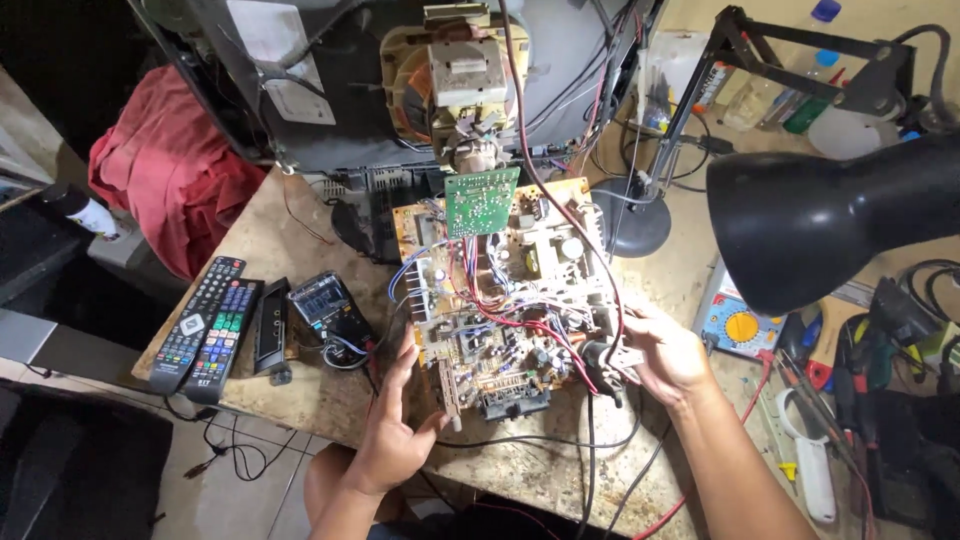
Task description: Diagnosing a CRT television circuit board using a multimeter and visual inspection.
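The circuit board (505, 300) lay on the bench (290, 250) just in front of the opened television's tube (455, 75), crowded with components and tethered by red and white wires. The left hand (395, 425) was open against its near-left edge, and the right hand (665, 355) curled loosely at its right edge. It looked stiff, light and fragile, best held by bare edges.

Behind the circuit board (505, 300), the television tube (440, 80) is cut off by the top edge; the board's small parts are too tiny to tell.
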